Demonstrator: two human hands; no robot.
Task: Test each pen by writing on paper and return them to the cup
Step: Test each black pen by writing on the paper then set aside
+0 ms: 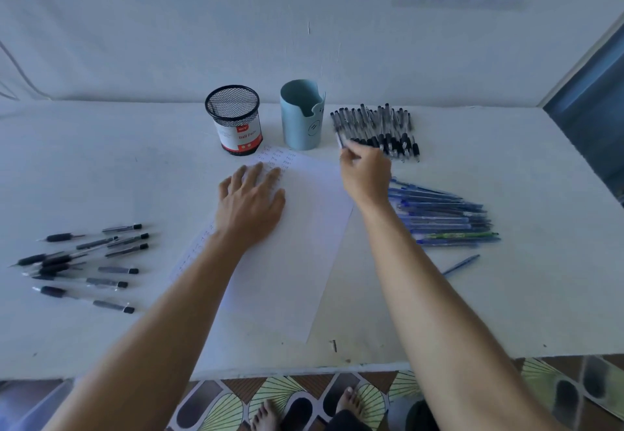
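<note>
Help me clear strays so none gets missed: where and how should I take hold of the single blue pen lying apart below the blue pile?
Pinch the lone blue pen at mid-barrel, coming from above with finger and thumb across its length. It lies flat and slanted on the table, apart from the blue pile, so both flanks look free.

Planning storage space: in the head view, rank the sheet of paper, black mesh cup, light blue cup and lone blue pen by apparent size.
Largest: sheet of paper.
Next: black mesh cup and light blue cup, about alike, so unranked.
Smallest: lone blue pen.
</note>
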